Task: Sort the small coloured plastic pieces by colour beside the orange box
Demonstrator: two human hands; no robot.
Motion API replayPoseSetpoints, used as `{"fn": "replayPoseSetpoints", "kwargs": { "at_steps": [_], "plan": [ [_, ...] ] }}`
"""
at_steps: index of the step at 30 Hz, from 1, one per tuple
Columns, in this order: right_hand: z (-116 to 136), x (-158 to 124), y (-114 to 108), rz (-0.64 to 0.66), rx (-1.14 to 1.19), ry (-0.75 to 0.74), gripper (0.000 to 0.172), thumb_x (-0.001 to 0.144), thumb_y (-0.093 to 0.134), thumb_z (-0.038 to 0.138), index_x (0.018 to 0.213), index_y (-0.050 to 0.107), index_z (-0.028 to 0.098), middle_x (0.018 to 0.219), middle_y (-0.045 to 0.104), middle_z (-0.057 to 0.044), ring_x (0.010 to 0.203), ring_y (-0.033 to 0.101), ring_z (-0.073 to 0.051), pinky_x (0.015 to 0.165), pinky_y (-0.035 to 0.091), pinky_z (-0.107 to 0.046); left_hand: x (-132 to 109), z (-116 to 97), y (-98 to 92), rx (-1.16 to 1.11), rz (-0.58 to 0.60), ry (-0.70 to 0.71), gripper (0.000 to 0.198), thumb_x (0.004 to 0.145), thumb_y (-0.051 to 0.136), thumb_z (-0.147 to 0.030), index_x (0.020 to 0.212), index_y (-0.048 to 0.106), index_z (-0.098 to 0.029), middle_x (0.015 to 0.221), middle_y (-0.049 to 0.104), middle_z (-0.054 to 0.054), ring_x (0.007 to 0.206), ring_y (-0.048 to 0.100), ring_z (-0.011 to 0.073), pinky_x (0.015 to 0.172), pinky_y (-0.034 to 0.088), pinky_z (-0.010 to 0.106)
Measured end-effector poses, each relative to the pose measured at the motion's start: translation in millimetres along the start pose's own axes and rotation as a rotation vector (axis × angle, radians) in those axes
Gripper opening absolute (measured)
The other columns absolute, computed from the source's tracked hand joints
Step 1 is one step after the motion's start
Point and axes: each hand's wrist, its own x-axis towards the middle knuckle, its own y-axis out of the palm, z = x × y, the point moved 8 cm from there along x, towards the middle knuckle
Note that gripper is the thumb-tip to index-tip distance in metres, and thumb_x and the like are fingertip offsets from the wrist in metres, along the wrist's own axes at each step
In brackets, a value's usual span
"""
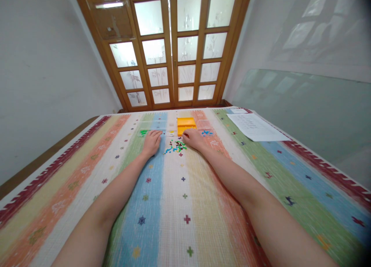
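- Our left hand (152, 141) lies palm down beside the green pieces (143, 132), its fingers stretched to the right and close together; the fingertips' undersides are hidden, so we cannot tell whether it grips anything.
- Our right hand (193, 138) is bent in at the front of the orange box (186, 122), fingers curled and knuckles up; we cannot tell whether a piece is pinched there.
- The loose pile (181, 146), mixed green, blue, dark and a little yellow, is spread on the surface (174, 205) between our two hands, on the near side of the orange box.
- The orange box stands with its lid raised at the back; our right hand covers part of its front.
- The green pieces sit in a clear tray to the left of the orange box, the blue pieces (206, 133) in another to its right, and a few yellow pieces (172, 134) show just left of the box.
- The sheet (255, 127), well to the right of our hands, carries lines of print, too small and blurred for us to read.
- We see no brand or label that we can make out on the orange box.
- The surface wears a striped cloth with crosses, flakes and animals; beyond it stand wooden doors (173, 62) with frosted panes.
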Motion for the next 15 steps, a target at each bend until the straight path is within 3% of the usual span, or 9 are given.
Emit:
{"fn": "replayPoseSetpoints", "kwargs": {
  "at_steps": [8, 15],
  "plan": [
    [1, 0, 0, 0.011, -0.012, 0.004, 0.021, 0.097, 0.058, 0.023, 0.088, 0.076, 0.018, 0.091, 0.075, -0.008, 0.084, 0.060, -0.020, 0.076, 0.036, -0.030, 0, 47, 5.4, -0.004, 0.016, -0.091, 0.044, 0.107, 0.038, -0.035, 0.132, 0.072, -0.021, 0.136, 0.071, 0.010, 0.130, 0.056, 0.0270, 0.122, 0.039, 0.054],
    [1, -1, 0, 0.017, -0.011, 0.007, 0.021, 0.097, 0.057, 0.023, 0.089, 0.076, 0.018, 0.092, 0.075, -0.008, 0.083, 0.058, -0.020, 0.076, 0.036, -0.030, -2, 50, 10.2, 0.023, 0.055, -0.079, 0.045, 0.105, 0.039, -0.032, 0.141, 0.064, -0.021, 0.144, 0.066, 0.010, 0.140, 0.051, 0.0266, 0.126, 0.034, 0.055]
  ]
}}
